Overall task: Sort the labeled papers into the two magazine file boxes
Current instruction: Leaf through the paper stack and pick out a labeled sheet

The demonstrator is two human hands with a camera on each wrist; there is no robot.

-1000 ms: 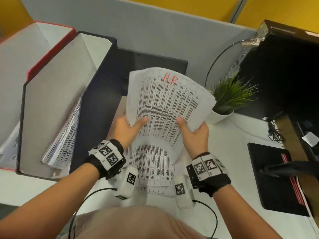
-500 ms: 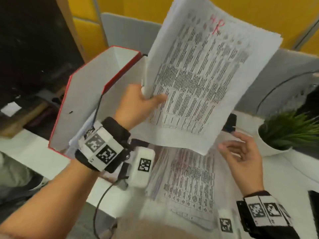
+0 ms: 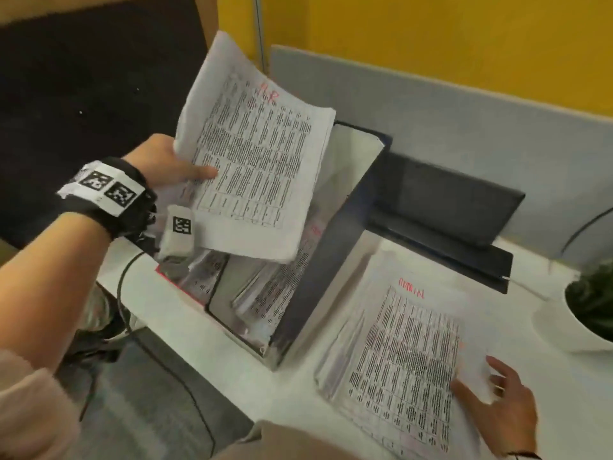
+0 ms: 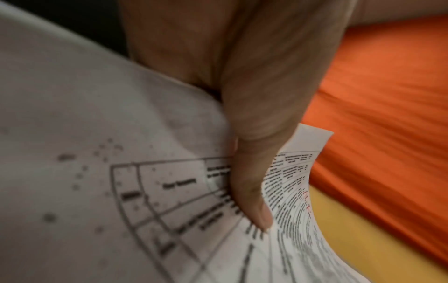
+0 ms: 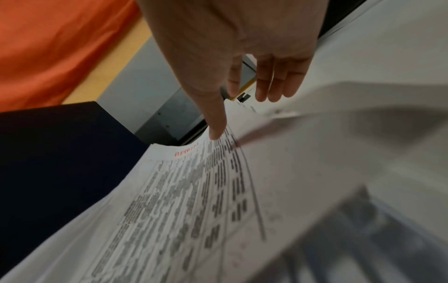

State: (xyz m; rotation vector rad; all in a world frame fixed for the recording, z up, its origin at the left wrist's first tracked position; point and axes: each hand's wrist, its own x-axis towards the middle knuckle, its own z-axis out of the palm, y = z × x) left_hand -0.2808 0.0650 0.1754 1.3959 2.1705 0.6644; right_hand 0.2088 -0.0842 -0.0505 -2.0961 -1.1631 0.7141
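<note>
My left hand (image 3: pixel 172 167) pinches a printed sheet marked "HR" in red (image 3: pixel 255 161), thumb on its face, and holds it above the two file boxes. The left wrist view shows the same HR sheet (image 4: pixel 169 201) under my thumb. The dark blue file box (image 3: pixel 315 260) holds several papers; the red file box (image 3: pixel 172 277) lies mostly hidden under the sheet and hand. A stack of papers (image 3: pixel 398 343) with a red label on its top sheet lies on the white desk (image 3: pixel 282 393). My right hand (image 3: pixel 497 390) rests on the stack's lower right corner, fingers spread; this right hand (image 5: pixel 242 86) looks relaxed in the wrist view.
A potted plant (image 3: pixel 590 310) in a white pot stands at the right edge. A dark flat device (image 3: pixel 441 207) sits behind the stack against the grey partition (image 3: pixel 431 111). A black cable (image 3: pixel 132 293) hangs off the desk's left edge.
My right hand let go of the HR sheet and dropped onto the stack. My left hand carried the sheet left and lowered it over the file boxes.
</note>
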